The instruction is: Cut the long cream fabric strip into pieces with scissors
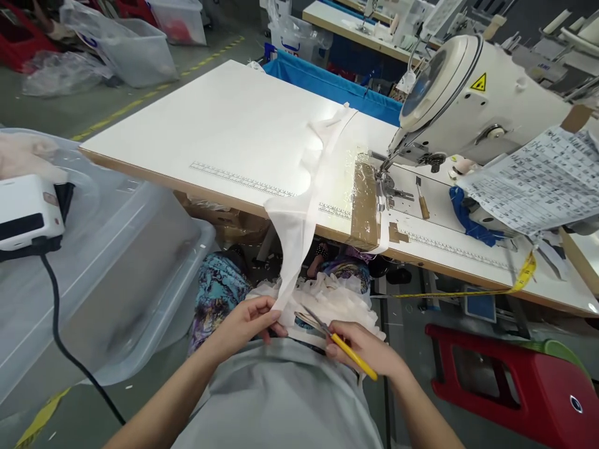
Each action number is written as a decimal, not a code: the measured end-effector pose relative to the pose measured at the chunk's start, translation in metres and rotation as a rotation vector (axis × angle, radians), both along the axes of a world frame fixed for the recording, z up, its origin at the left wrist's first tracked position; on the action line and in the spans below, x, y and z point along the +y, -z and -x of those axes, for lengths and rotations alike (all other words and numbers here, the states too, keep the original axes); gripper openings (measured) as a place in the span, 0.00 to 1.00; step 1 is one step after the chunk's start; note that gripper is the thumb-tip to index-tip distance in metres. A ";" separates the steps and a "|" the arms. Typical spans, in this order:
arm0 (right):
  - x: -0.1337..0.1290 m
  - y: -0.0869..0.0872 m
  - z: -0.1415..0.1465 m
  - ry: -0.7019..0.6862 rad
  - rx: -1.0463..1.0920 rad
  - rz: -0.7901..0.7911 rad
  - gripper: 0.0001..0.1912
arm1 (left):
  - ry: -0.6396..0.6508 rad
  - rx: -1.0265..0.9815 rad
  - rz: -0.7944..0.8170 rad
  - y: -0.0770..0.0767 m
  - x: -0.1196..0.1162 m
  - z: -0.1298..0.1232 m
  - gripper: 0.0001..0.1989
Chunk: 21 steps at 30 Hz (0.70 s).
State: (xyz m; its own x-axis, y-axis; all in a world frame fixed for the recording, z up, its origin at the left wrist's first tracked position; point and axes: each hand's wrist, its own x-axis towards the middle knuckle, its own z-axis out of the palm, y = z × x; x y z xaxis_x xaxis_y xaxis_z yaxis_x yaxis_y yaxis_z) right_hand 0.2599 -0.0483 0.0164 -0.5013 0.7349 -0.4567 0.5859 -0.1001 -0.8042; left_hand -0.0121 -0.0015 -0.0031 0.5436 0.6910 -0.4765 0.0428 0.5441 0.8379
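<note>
My left hand (258,318) pinches the lower end of a pale fabric strip (299,231) above my lap. The strip runs up over the table edge and across the white tabletop. My right hand (358,349) is closed round scissors with yellow handles (353,357); their blades point up and left, toward the fabric by my left hand. A heap of ruffled pale fabric (339,299) lies on my lap, below and beside the strip.
A sewing machine (482,100) stands on the right of the white table (201,125), with a paper sheet (533,181) before it. A yellow tape measure (526,271) hangs at the edge. Plastic bins (116,262) stand left, a red stool (543,380) right.
</note>
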 end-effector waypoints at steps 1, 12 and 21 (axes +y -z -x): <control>0.008 0.001 0.005 -0.059 -0.029 -0.015 0.25 | -0.009 0.008 0.008 0.001 -0.002 0.001 0.20; 0.043 0.019 0.030 -0.254 -0.069 0.002 0.27 | -0.112 0.038 0.077 0.013 -0.009 0.010 0.20; 0.042 0.018 0.040 -0.220 -0.280 -0.287 0.27 | -0.159 0.073 0.074 0.012 -0.007 0.009 0.20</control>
State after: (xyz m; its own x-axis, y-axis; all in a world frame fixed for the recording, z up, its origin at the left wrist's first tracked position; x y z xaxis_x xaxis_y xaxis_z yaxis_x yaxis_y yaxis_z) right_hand 0.2202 -0.0065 -0.0016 -0.5460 0.7415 -0.3900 0.7670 0.2550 -0.5888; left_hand -0.0209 -0.0082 -0.0150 0.3922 0.7274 -0.5631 0.0102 0.6087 0.7934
